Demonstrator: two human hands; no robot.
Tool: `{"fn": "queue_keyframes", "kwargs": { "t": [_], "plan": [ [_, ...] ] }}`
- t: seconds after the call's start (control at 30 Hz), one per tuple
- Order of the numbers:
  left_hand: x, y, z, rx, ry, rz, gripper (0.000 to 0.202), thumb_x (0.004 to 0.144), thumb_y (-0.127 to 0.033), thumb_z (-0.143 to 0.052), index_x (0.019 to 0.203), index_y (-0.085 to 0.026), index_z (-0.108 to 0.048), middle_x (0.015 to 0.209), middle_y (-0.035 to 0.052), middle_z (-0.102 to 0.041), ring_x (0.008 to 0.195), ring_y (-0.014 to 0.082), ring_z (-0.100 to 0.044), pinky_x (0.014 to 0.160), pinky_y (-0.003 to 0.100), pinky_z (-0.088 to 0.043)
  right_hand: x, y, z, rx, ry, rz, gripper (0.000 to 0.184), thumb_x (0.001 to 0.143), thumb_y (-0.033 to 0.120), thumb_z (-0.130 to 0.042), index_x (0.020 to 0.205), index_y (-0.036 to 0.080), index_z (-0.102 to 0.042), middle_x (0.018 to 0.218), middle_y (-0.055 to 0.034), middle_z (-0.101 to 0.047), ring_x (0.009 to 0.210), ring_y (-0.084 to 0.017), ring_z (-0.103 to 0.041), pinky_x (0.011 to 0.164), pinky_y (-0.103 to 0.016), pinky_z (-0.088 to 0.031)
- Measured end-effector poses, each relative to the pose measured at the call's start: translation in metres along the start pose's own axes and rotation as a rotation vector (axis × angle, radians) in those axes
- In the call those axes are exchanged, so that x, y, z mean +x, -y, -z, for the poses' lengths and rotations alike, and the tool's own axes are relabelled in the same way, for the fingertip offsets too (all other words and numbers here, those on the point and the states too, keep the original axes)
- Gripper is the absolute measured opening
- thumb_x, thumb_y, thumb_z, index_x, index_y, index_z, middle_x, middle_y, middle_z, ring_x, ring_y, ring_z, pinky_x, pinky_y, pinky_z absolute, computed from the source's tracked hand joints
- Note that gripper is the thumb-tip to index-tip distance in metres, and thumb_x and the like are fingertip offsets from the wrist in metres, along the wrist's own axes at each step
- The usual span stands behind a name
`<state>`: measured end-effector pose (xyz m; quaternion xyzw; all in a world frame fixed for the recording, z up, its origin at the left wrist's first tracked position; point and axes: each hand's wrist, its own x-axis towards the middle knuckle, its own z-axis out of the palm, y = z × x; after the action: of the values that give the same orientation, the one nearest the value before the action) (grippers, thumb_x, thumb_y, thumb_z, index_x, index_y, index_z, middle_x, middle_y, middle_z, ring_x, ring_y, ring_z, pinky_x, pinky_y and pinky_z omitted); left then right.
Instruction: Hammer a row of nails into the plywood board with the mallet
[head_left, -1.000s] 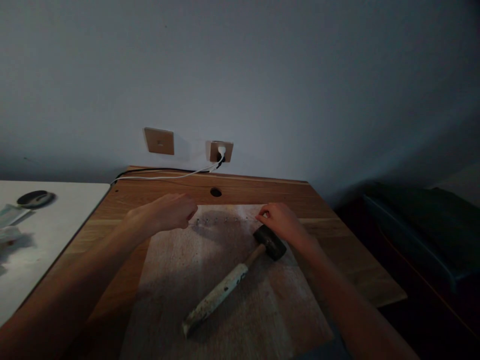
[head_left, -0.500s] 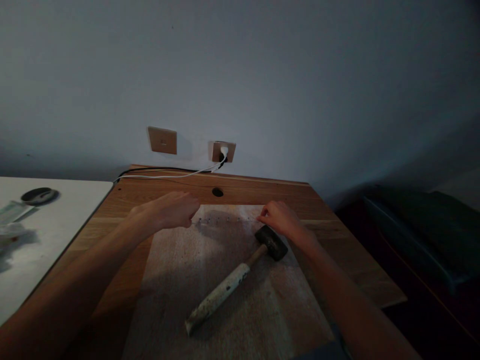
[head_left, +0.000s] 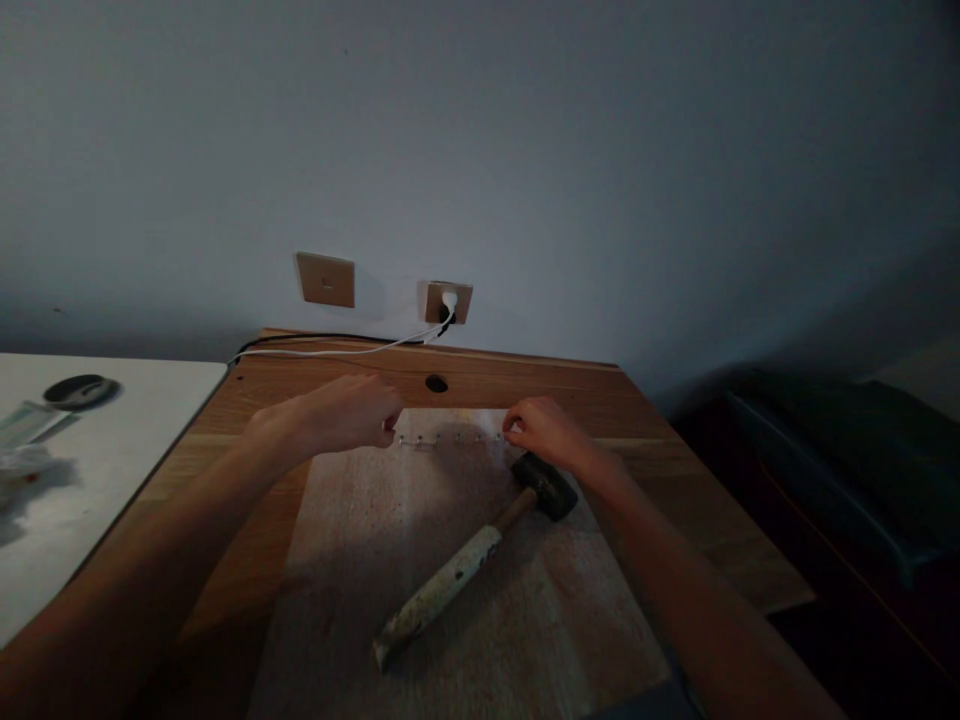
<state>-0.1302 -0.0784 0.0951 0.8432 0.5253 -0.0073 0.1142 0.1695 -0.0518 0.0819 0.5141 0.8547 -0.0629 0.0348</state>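
Note:
Several small nails (head_left: 457,438) stand in a row near the far edge of a pale wooden board (head_left: 352,540). A thin pale line, seemingly a thread (head_left: 420,443), runs low along the nails. My left hand (head_left: 360,412) is closed at the row's left end, and the thread appears to lead to its fingers. At the right end, my right hand (head_left: 544,428) pinches with thumb and fingertips beside the last nail; the thread's end there is too fine to see clearly. Just below the right hand, a mallet (head_left: 450,575) with a black head and a worn white handle lies diagonally on the board.
The board rests on a brown wooden desk (head_left: 720,540). At left stands a white table (head_left: 150,420) with a dark round dish (head_left: 81,391) and plastic packaging (head_left: 30,430). Cables (head_left: 337,350) run along the wall to a socket (head_left: 459,305). A dark cushion-like shape (head_left: 847,460) sits at right.
My right hand has shifted slightly left, closer to the last nail, and my left hand has turned a little. The mallet stays where it lay.

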Motion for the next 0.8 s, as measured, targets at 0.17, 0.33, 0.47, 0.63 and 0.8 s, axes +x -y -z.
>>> {"fn": "queue_keyframes", "kwargs": {
  "t": [0.17, 0.33, 0.47, 0.63, 0.8],
  "plan": [
    [-0.001, -0.014, 0.005, 0.130, 0.074, -0.017, 0.022, 0.080, -0.010, -0.064, 0.091, -0.018, -0.081, 0.097, 0.0100, -0.081, 0.085, 0.0272, -0.075, 0.068, 0.033, -0.049, 0.004, 0.002, -0.005, -0.009, 0.013, 0.016, 0.014, 0.093, 0.020, -0.071, 0.099, 0.017, -0.084, 0.098, -0.0088, -0.082, 0.096, -0.023, -0.073, 0.083, -0.028, -0.047],
    [-0.001, -0.018, 0.003, 0.158, 0.067, -0.056, 0.022, 0.085, -0.011, -0.064, 0.097, -0.018, -0.081, 0.098, 0.0103, -0.081, 0.086, 0.0264, -0.075, 0.067, 0.032, -0.048, 0.002, 0.006, -0.005, -0.016, 0.003, -0.007, 0.015, 0.096, 0.023, -0.071, 0.102, 0.016, -0.083, 0.103, -0.0110, -0.082, 0.100, -0.024, -0.073, 0.084, -0.029, -0.047],
    [0.001, -0.020, 0.002, 0.145, 0.086, -0.049, 0.022, 0.087, -0.010, -0.065, 0.099, -0.016, -0.082, 0.100, 0.0113, -0.081, 0.087, 0.0270, -0.075, 0.067, 0.032, -0.048, 0.000, 0.011, -0.004, -0.021, -0.004, -0.034, 0.016, 0.097, 0.022, -0.071, 0.104, 0.016, -0.084, 0.107, -0.0121, -0.082, 0.104, -0.026, -0.074, 0.086, -0.030, -0.048],
    [0.003, -0.017, -0.004, 0.149, 0.062, -0.071, 0.020, 0.088, -0.012, -0.066, 0.099, -0.017, -0.082, 0.100, 0.0106, -0.081, 0.088, 0.0267, -0.075, 0.067, 0.031, -0.048, -0.002, 0.016, -0.003, -0.025, -0.016, -0.069, 0.017, 0.097, 0.022, -0.070, 0.103, 0.016, -0.085, 0.107, -0.0140, -0.083, 0.105, -0.028, -0.075, 0.085, -0.031, -0.050],
    [0.006, -0.010, -0.014, 0.138, -0.014, -0.125, 0.021, 0.088, -0.010, -0.064, 0.093, -0.019, -0.082, 0.096, 0.0102, -0.081, 0.086, 0.0272, -0.075, 0.067, 0.032, -0.047, -0.002, 0.020, -0.003, -0.022, -0.029, -0.103, 0.016, 0.097, 0.024, -0.072, 0.102, 0.015, -0.085, 0.106, -0.0156, -0.083, 0.104, -0.030, -0.076, 0.082, -0.032, -0.051]
  ]
}}
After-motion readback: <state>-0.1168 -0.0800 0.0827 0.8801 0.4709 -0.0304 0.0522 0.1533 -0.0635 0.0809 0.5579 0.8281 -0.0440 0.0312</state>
